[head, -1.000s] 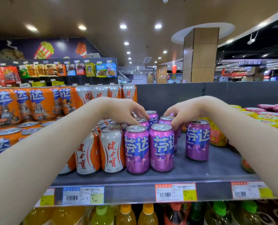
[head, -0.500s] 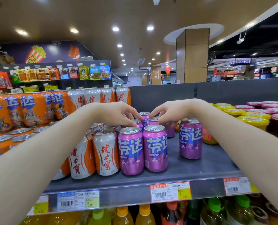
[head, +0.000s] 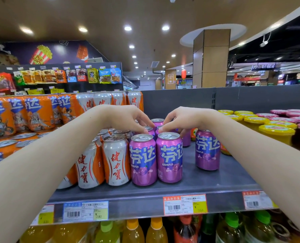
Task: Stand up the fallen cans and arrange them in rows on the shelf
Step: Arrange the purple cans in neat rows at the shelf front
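On the grey shelf (head: 207,183), two purple cans (head: 143,160) (head: 169,158) stand upright side by side at the front. A third purple can (head: 207,149) stands apart to their right. More purple cans stand behind them, one at the back (head: 157,121). My left hand (head: 126,120) reaches over the rows, its fingertips on the top of a second-row purple can (head: 149,128). My right hand (head: 186,120) curls over the neighbouring second-row can (head: 160,128) and hides most of another purple can (head: 187,140). No fallen can shows.
Orange-and-white cans (head: 116,162) stand packed just left of the purple ones, with orange packs (head: 37,111) beyond. Yellow-lidded jars (head: 275,132) and pink-lidded jars (head: 295,118) fill the right. Bottles (head: 133,232) stand on the shelf below, under the price tags (head: 185,204).
Both hands have drawn closer together over the second row of purple cans. The front cans have stayed where they were.
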A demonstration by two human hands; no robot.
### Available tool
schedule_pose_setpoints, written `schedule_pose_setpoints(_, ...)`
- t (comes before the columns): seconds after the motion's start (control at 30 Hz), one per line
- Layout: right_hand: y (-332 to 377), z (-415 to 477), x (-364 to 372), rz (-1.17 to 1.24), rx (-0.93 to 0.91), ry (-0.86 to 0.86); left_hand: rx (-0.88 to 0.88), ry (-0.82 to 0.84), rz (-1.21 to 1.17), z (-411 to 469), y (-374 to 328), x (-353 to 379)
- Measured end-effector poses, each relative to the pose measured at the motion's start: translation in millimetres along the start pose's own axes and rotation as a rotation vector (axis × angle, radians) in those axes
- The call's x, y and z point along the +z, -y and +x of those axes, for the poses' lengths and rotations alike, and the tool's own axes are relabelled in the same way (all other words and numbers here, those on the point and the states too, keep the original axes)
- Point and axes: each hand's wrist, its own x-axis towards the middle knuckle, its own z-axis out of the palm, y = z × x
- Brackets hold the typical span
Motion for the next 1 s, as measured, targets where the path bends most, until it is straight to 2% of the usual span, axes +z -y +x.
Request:
schedule_pose_setpoints(0.23,0,-2,-5,0.027,0.016,0.057,-0.014,0.026,-0.05,5,11,1)
schedule_pose_setpoints(0.43,-3,-6,-9,0.051,0.01,0.109,-0.003,-0.029,-0.107,14,11,4)
schedule_pose_setpoints(0.57,1,-6,-10,0.011,0.023,0.115,0.013,-0.042,-0.047,18,10,3)
schedule_pose_setpoints(0.67,4,-10,-15,-0.021,0.034,0.063,0.022,-0.032,-0.043,18,12,1)
schedule_pose_setpoints(0.77,3,-16,-27,-0.118,0.034,-0.064,0.026,0.002,-0.064,20,15,-3)
schedule_pose_setpoints(0.87,3,-27,-41,-0.26,0.118,-0.092,0.033,0.032,-0.059,21,14,-7)
schedule_pose_setpoints(1.0,7,-55,-51,-0.395,0.323,0.073,0.025,0.049,-0.032,28,11,-11)
